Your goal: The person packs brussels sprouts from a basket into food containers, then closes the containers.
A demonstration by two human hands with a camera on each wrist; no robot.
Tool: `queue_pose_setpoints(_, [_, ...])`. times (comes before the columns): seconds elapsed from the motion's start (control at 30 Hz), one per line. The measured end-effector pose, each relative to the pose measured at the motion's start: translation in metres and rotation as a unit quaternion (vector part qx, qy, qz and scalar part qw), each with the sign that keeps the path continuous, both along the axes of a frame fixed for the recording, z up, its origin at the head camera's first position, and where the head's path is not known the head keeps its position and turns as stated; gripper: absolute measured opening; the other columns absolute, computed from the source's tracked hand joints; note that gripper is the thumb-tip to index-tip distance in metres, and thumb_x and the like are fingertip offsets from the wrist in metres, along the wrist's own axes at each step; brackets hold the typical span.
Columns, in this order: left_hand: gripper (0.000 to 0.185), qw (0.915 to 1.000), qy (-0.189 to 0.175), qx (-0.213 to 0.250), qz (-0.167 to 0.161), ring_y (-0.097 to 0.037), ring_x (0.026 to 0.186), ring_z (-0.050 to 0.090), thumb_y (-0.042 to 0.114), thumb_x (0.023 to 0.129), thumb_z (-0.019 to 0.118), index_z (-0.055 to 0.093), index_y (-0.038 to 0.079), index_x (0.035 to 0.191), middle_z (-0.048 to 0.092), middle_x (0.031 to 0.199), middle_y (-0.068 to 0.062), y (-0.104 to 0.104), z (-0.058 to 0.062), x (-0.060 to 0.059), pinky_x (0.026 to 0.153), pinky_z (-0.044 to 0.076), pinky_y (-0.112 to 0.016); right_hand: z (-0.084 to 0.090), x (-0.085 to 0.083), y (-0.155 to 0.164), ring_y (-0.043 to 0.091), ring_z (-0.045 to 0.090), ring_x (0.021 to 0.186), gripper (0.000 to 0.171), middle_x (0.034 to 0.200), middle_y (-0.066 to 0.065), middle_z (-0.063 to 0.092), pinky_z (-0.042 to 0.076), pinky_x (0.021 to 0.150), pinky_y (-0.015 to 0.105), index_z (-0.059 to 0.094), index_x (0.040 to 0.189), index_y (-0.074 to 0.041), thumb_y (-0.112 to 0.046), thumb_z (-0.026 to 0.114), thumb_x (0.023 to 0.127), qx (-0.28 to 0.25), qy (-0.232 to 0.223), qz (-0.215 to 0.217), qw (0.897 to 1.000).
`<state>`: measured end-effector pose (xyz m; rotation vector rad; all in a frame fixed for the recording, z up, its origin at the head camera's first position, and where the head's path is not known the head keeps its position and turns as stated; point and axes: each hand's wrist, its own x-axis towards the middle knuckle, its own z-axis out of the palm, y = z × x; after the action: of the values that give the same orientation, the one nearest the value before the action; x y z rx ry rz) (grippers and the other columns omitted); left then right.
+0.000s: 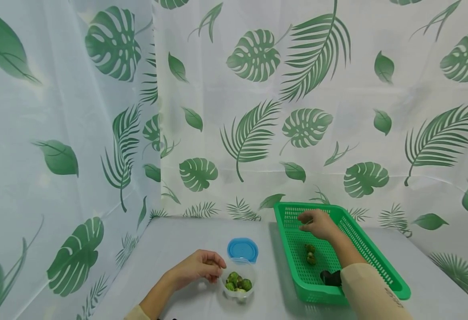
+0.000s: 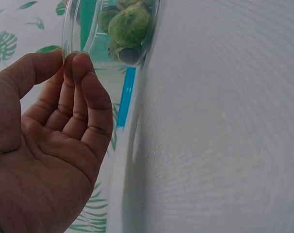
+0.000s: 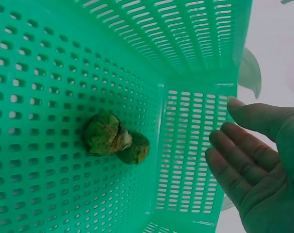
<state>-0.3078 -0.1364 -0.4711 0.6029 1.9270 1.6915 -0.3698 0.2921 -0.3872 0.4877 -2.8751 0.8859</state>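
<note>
A clear plastic container (image 1: pixel 239 293) holding several Brussels sprouts (image 2: pixel 130 24) stands on the table. At its left rim, my left hand (image 1: pixel 202 266) pinches the edge between thumb and fingertips. My right hand (image 1: pixel 318 223) is over the green basket (image 1: pixel 298 278), its fingers loosely bent with nothing between them. On the basket floor, below that hand, lie two Brussels sprouts (image 3: pixel 103 134) close together, brownish at their cut ends. In the right wrist view the hand (image 3: pixel 258 165) is near the basket's end wall, apart from the sprouts.
Just behind the container lies a blue lid (image 1: pixel 243 250). The basket's raised, perforated walls surround the right hand's area. A black object (image 1: pixel 331 278) shows beside the right sleeve. A leaf-patterned curtain (image 1: pixel 258 133) stands behind the table.
</note>
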Motion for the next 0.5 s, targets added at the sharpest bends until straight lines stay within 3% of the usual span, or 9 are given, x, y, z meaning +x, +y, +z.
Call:
queue_pose_setpoints(0.3, [0.022,1.0000,0.005,-0.001,0.003,-0.012,0.074,0.065,0.009,0.097,0.068,0.069,-0.004,0.115,0.070,0.085,0.000,0.0001,-0.0001,-0.0002,0.069,0.056,-0.026,-0.0036,-0.0013,0.0027,0.043,0.066,0.110,0.033,0.120,0.028,0.070,0.058,0.085,0.053,0.069,0.123,0.008,-0.005,0.074,0.093,0.006,-0.023,-0.008,1.000])
queue_pose_setpoints(0.5, [0.027,1.0000,0.006,0.002,0.001,-0.012,0.074,0.065,0.009,0.098,0.068,0.066,-0.010,0.118,0.070,0.085,0.000,0.0003,0.0000,0.0003,0.071,0.056,-0.027,-0.0070,-0.0031,0.0056,0.046,0.065,0.113,0.035,0.122,0.029,0.069,0.058,0.088,0.052,0.068,0.125,0.010,-0.004,0.074,0.093,0.004,-0.041,-0.015,0.999])
